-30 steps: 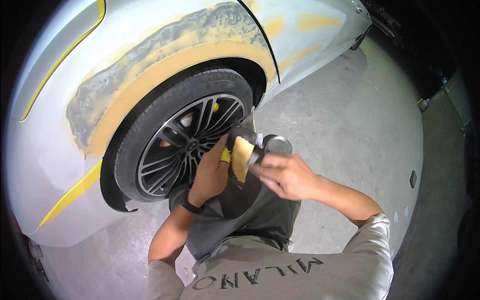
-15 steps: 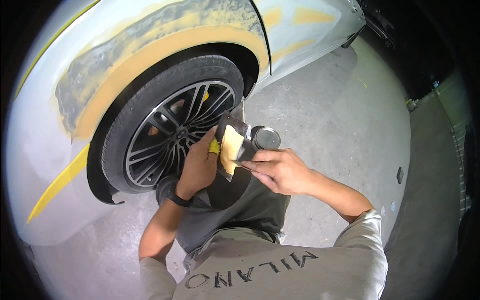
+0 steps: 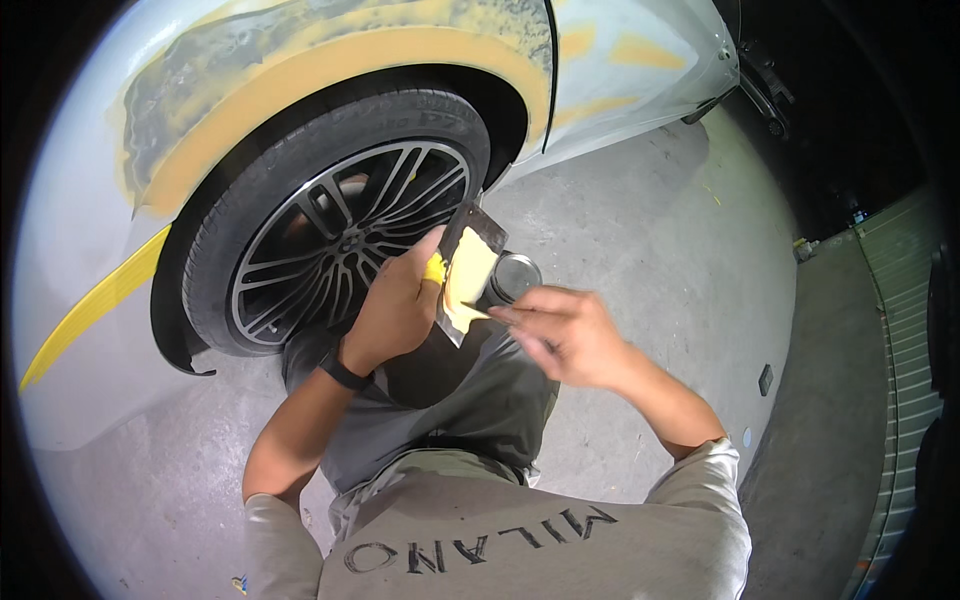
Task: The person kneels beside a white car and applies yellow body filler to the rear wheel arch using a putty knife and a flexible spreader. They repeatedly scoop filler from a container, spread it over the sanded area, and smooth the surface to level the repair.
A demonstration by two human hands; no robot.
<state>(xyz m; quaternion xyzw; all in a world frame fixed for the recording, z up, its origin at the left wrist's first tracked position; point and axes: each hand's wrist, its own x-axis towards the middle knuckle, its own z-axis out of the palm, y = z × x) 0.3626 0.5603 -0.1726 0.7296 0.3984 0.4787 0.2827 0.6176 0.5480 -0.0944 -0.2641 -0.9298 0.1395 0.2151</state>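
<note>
My left hand grips a dark flat mixing board from its left side, with the thumb along the edge. Pale yellow filler paste covers much of the board, and something yellow wraps or coats the left thumb. In my right hand is a putty knife, pinched between the fingers. Its blade, seen almost edge-on, touches the lower part of the paste. Just beyond the right fingers stands a round metal can, partly hidden by the board and the hand.
A car wheel is close on the left, under a fender with an orange-yellow filled arch and grey sanded patches. Yellow tape marks the bumper. Concrete floor spreads to the right, with a small dark block on it.
The putty knife has turned from showing its flat face to nearly edge-on at the paste's lower part. The whole view has shifted a little, moving the car up and left.
</note>
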